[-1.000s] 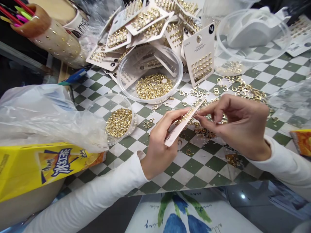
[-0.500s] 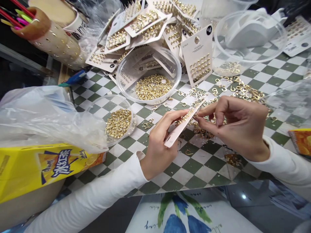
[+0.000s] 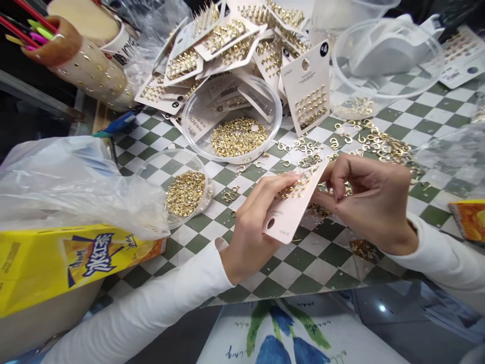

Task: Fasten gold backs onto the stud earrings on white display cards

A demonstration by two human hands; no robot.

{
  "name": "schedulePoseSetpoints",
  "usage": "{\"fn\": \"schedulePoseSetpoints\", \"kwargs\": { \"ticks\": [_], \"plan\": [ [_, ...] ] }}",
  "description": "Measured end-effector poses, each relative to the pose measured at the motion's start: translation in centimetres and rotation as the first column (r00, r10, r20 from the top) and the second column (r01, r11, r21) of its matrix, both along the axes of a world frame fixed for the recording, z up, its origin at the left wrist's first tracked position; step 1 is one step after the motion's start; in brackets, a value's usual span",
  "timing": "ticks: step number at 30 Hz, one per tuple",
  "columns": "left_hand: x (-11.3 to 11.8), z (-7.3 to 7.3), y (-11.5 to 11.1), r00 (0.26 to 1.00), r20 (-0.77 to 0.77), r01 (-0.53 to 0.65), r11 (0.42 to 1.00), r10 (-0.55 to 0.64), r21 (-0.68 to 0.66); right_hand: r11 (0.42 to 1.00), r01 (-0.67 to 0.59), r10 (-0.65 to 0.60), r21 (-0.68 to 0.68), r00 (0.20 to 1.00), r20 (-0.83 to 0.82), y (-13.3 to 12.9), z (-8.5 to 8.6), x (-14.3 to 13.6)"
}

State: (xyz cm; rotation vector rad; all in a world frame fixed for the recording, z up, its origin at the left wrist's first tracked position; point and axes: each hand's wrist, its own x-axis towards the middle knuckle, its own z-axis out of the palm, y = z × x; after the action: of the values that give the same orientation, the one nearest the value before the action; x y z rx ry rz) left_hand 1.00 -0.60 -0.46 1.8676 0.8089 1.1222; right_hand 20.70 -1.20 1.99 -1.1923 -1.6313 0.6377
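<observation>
My left hand (image 3: 250, 227) is closed round the edge of a pale pink earring card (image 3: 290, 215), held tilted above the table. Rows of small gold earrings show on the face turned to me. Behind the card's right edge is my right hand (image 3: 373, 197), its fingers bent in a pinch. The card hides those fingertips, so whatever they grip cannot be seen. Loose gold hoop earrings (image 3: 386, 144) lie scattered on the table beyond and beneath my hands.
A clear round tub (image 3: 278, 108) and a smaller clear dish (image 3: 207, 189) hold tiny gold pieces. Filled earring cards (image 3: 223, 40) are heaped at the back. A plastic bag (image 3: 68, 182) covers part of a yellow box (image 3: 34, 263) at left. A clear bowl (image 3: 386, 93) stands back right.
The card has turned from nearly edge-on so that more of its earring face shows. My right fingertips, partly visible before, are now behind it.
</observation>
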Motion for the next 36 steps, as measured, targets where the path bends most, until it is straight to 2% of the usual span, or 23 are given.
{"fn": "schedulePoseSetpoints", "kwargs": {
  "ticks": [2,4,7,8,10,11,13,18,27,33,36],
  "plan": [
    [0.0,0.2,0.1,1.0,-0.024,0.009,1.0,-0.008,0.014,1.0,0.023,-0.023,0.008,0.999,0.035,-0.1,-0.2,-0.2],
    [-0.1,0.2,0.2,1.0,-0.022,-0.001,0.999,0.0,-0.032,0.998,0.055,-0.058,0.045,0.995,0.085,-0.1,-0.4,-0.3],
    [-0.2,-0.3,0.5,0.997,0.072,-0.018,0.968,0.037,-0.25,0.997,0.032,-0.039,0.066,0.994,0.105,0.1,-0.5,-0.3],
    [-0.1,-0.5,0.5,0.99,0.128,-0.003,0.934,0.052,-0.356,0.999,0.009,-0.014,0.05,0.996,0.09,0.2,-0.4,-0.2],
    [0.0,-0.9,0.7,0.957,0.231,-0.017,0.83,0.175,-0.557,0.999,-0.029,0.028,0.032,0.999,0.046,0.5,-0.3,0.1],
    [0.0,-1.1,0.7,0.943,0.258,-0.006,0.785,0.211,-0.62,0.998,-0.036,0.035,0.043,0.999,0.033,0.7,-0.3,0.3],
    [0.1,-1.1,0.8,0.922,0.292,0.012,0.733,0.256,-0.68,0.996,-0.04,0.037,0.083,0.999,0.037,1.0,-0.2,0.6],
    [0.2,-0.5,0.9,0.908,0.339,0.078,0.698,0.245,-0.712,0.991,-0.063,0.05,0.118,0.992,0.115,1.3,-0.4,0.9],
    [0.1,-0.5,1.2,0.882,0.442,0.244,0.647,0.161,-0.722,0.975,-0.181,0.148,0.132,0.963,0.226,1.5,-0.2,1.5],
    [0.2,-0.2,1.3,0.868,0.467,0.269,0.634,0.167,-0.725,0.987,-0.155,0.154,0.047,0.988,0.025,1.5,-0.2,1.5],
    [0.1,-0.4,1.2,0.887,0.442,0.256,0.652,0.135,-0.713,0.989,-0.133,0.129,0.06,0.99,0.057,1.6,-0.3,1.3]
  ]
}}
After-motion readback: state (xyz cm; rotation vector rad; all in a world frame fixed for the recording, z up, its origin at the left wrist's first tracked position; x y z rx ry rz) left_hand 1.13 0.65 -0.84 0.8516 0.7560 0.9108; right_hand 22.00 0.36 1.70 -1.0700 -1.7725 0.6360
